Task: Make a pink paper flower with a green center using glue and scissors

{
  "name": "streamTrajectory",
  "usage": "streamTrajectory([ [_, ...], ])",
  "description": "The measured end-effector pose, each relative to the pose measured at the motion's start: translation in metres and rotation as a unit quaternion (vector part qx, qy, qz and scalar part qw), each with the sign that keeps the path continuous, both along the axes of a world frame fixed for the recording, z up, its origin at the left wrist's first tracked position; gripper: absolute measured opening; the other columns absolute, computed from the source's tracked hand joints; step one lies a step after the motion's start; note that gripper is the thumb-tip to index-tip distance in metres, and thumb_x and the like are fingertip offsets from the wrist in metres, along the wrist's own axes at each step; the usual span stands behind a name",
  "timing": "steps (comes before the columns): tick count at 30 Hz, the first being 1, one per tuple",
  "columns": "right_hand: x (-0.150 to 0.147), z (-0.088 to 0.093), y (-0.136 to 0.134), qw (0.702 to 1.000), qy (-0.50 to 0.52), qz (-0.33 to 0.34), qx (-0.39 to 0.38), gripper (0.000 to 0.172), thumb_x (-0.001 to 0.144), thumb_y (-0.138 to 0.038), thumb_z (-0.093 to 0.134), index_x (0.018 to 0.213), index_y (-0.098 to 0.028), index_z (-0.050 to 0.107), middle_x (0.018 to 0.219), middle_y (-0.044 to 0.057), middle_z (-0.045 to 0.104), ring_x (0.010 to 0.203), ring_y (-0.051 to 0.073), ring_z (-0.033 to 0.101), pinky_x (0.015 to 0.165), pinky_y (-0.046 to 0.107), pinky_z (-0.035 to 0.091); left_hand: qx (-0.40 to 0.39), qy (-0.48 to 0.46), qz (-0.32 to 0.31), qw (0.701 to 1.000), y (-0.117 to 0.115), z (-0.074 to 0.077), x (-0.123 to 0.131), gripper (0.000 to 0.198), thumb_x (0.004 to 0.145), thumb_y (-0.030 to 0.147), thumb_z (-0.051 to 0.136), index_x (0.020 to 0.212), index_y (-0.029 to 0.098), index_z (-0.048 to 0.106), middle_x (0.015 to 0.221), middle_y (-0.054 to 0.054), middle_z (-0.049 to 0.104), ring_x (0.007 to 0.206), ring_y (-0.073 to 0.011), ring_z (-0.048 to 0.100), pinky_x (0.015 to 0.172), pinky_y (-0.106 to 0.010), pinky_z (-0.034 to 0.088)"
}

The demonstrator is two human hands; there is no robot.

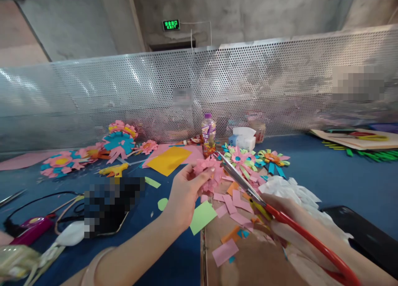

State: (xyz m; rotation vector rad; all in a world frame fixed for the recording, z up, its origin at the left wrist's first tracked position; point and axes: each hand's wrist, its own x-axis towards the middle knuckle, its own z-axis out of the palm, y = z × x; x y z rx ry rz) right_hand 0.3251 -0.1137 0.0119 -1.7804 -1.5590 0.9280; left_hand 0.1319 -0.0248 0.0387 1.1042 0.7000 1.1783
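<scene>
My left hand [186,190] pinches a pink paper flower [209,172] between thumb and fingers, above the middle of the table. In my right hand [289,219] is a pair of scissors [239,174] with a red handle; the blades point up and left, their tips close to the flower's right edge. The blades look nearly together. Below the hands lie several pink paper pieces [229,204] and a light green paper square [202,216] on a brown board [245,265].
Finished paper flowers [120,143] lie at left; more [241,158] sit behind the scissors. A yellow glue gun [114,169], yellow paper [169,159], a bottle [208,132], a tissue pack [242,138], crumpled white tissue [292,194] and a black phone [363,232] surround the work area.
</scene>
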Motion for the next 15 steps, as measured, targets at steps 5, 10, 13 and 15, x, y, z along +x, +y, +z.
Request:
streamTrajectory([
  [5, -0.0044, 0.0034, -0.003, 1.0, 0.022, -0.001, 0.004, 0.006, 0.06, -0.018, 0.046, 0.065, -0.02, 0.047, 0.055, -0.005, 0.053, 0.048, 0.01, 0.05, 0.043, 0.019, 0.036, 0.009, -0.014, 0.011, 1.0, 0.001, -0.0038, 0.0013, 0.017, 0.069, 0.021, 0.07, 0.083, 0.016, 0.063, 0.08, -0.002, 0.064, 0.071, -0.0108, 0.059, 0.065, -0.023, 0.049],
  [10, -0.0038, 0.0017, -0.0009, 0.998, 0.029, 0.049, -0.021, 0.006, 0.062, -0.016, 0.05, 0.065, -0.02, 0.047, 0.055, -0.005, 0.053, 0.048, 0.009, 0.049, 0.042, 0.018, 0.036, 0.025, -0.01, 0.005, 1.0, 0.0025, -0.0069, 0.0009, 0.015, 0.069, 0.021, 0.07, 0.082, 0.017, 0.065, 0.083, -0.003, 0.066, 0.077, -0.0119, 0.059, 0.075, -0.025, 0.047],
  [13, -0.0057, 0.0046, -0.0019, 0.999, 0.022, 0.024, -0.027, 0.009, 0.061, -0.013, 0.046, 0.067, -0.02, 0.049, 0.056, -0.005, 0.054, 0.049, 0.01, 0.051, 0.043, 0.017, 0.037, 0.027, -0.013, -0.003, 1.0, 0.0021, -0.0067, 0.0003, 0.013, 0.069, 0.021, 0.07, 0.081, 0.017, 0.065, 0.082, -0.002, 0.065, 0.077, -0.0122, 0.058, 0.076, -0.026, 0.047],
  [15, -0.0077, 0.007, -0.0035, 0.999, 0.02, 0.013, -0.024, 0.009, 0.061, -0.013, 0.045, 0.066, -0.02, 0.048, 0.056, -0.005, 0.054, 0.049, 0.01, 0.052, 0.043, 0.017, 0.037, 0.026, -0.015, -0.005, 1.0, 0.0017, -0.0063, 0.0001, 0.013, 0.069, 0.02, 0.071, 0.08, 0.018, 0.065, 0.081, -0.002, 0.065, 0.077, -0.0119, 0.058, 0.075, -0.026, 0.047],
])
